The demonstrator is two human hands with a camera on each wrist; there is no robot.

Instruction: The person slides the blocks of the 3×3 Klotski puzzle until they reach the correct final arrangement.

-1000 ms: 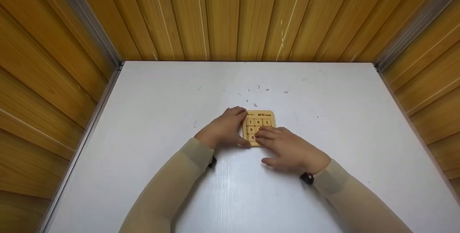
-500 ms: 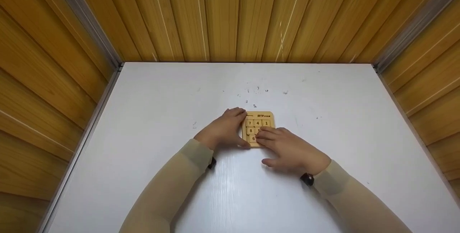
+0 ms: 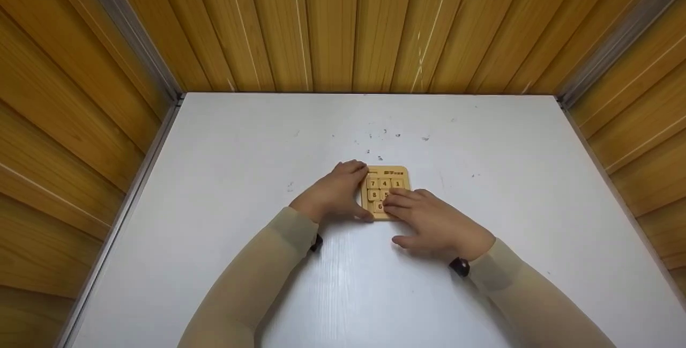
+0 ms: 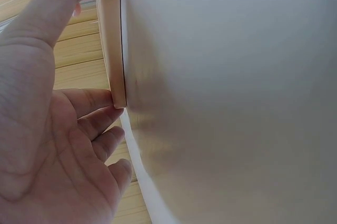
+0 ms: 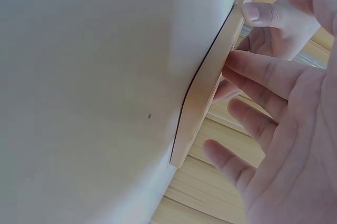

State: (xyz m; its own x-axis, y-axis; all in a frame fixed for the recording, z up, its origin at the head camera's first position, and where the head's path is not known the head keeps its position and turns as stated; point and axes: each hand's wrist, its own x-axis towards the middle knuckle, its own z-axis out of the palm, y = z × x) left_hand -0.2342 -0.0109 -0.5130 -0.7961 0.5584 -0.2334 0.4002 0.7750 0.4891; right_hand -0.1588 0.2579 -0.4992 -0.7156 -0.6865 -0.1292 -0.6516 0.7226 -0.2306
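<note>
A wooden number slide puzzle (image 3: 395, 170) lies flat on the white table, its tiles marked with black digits. My left hand (image 3: 335, 190) grips its left side, thumb at the near corner and fingers at the far one; the left wrist view shows this hand (image 4: 58, 124) against the puzzle's edge (image 4: 111, 45). My right hand (image 3: 434, 222) lies over the lower right tiles, its fairly straight fingertips touching them beside the 6 tile (image 3: 379, 207). A gap shows left of that tile. In the right wrist view, two fingers of the right hand (image 5: 284, 113) reach the puzzle's face.
The white table (image 3: 241, 139) has scattered dark scuffs (image 3: 397, 135) beyond the puzzle. Wood-plank walls (image 3: 332, 26) stand at the back and both sides, with grey metal posts (image 3: 128, 26) at the corners.
The 6 tile has slid slightly to the right, and my right fingertips have moved a little the same way. My left hand keeps its hold on the puzzle.
</note>
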